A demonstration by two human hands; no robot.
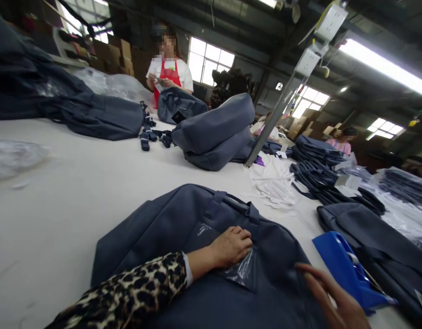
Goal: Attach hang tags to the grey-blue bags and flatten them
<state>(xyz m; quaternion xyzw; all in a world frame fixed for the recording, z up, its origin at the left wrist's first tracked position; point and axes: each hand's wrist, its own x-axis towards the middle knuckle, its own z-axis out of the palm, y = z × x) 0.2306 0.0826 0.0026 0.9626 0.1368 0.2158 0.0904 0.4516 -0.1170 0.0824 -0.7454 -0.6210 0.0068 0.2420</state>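
Note:
A dark blue bag (pixel 169 219) lies flat on the white table before me, its short handle (pixel 236 201) at the far edge. On its upper face is a pocket patch with wrinkled clear plastic (pixel 243 269). My left hand (pixel 231 246), in a leopard-print sleeve, rests on this patch with its fingers curled under; what they hold, if anything, is hidden. Near the bag's right side, my right hand (pixel 334 297) has its fingers stretched out, the fingertips at the bag's edge. Beyond that hand lies a blue dustpan-like plastic piece (pixel 337 256).
More dark blue bags (pixel 217 132) are heaped across the table (pixel 77 183), near black straps (pixel 151 135). A metal post (pixel 275 119) stands at the table. White strips (pixel 275 187) and stacked bags (pixel 320 169) lie to the right. A co-worker in a red apron (pixel 169 73) stands opposite.

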